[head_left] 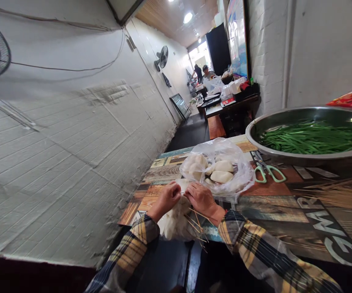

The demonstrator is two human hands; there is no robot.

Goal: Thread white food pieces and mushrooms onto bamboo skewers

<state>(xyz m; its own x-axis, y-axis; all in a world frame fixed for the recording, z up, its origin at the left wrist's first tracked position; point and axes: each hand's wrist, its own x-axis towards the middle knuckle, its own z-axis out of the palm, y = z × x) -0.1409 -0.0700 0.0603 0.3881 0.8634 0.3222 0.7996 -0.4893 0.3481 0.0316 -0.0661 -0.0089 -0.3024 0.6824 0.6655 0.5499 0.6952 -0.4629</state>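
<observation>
My left hand [169, 197] is closed, with thumb and fingers pinched together near the table's far-left side. Close beside it, my right hand [202, 199] is also closed in a pinch. Something pale lies between the two sets of fingertips, but I cannot make out what it is. Beneath my hands sits a clear plastic bag with whitish pieces [176, 221]. Thin wooden skewers [196, 221] stick out from it to the right. Just beyond my hands, an open plastic bag [244, 173] holds several smooth white pieces [222, 176], which look like dough or buns.
Green-handled scissors [263, 173] lie on the wood-patterned table [267, 209]. A large metal basin [310, 156] of long green leaves [313, 138] stands at the right. Loose skewers [340, 191] lie at the right edge. A white wall [72, 162] runs along the left. Two people are far back.
</observation>
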